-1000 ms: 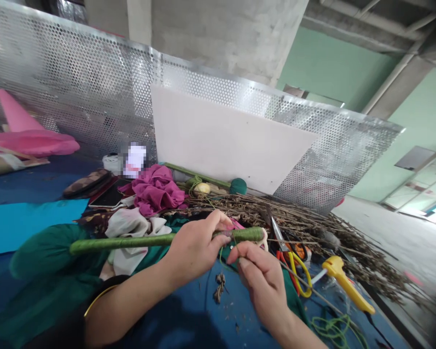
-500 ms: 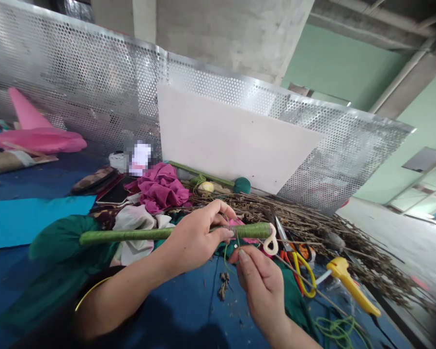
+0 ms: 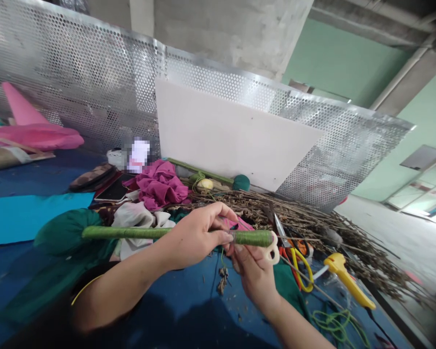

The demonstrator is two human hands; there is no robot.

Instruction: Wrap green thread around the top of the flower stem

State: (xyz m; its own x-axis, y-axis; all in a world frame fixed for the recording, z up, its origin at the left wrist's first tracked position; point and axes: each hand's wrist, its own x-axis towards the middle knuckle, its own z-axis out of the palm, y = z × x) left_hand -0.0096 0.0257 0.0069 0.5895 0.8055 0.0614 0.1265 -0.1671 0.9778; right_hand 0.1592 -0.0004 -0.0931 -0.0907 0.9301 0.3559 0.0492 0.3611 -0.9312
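Observation:
My left hand (image 3: 203, 235) is closed around a stick wrapped in green thread (image 3: 252, 237), thumb on its near side. The stick lies level above the table, with a dark green cloth-covered ball (image 3: 63, 231) at its left end and a cream loop-shaped piece (image 3: 274, 252) at its right end. Just below the stick, my right hand (image 3: 256, 276) is closed in a pinch on the thin green thread; its fingertips are partly hidden behind the wrapped part. A loose thread end hangs beneath my left hand.
Scissors with yellow handles (image 3: 301, 271) and a yellow glue gun (image 3: 350, 281) lie at right, by tangled green cord (image 3: 339, 322). Dried stalks (image 3: 334, 232) stretch behind. Magenta cloth (image 3: 162, 184), a phone (image 3: 112, 189) and a blue sheet (image 3: 36, 213) are at left.
My right hand has moved up from below to the underside of the stick, its fingers now passing behind it. My left hand keeps its hold; the stick's right end dips slightly.

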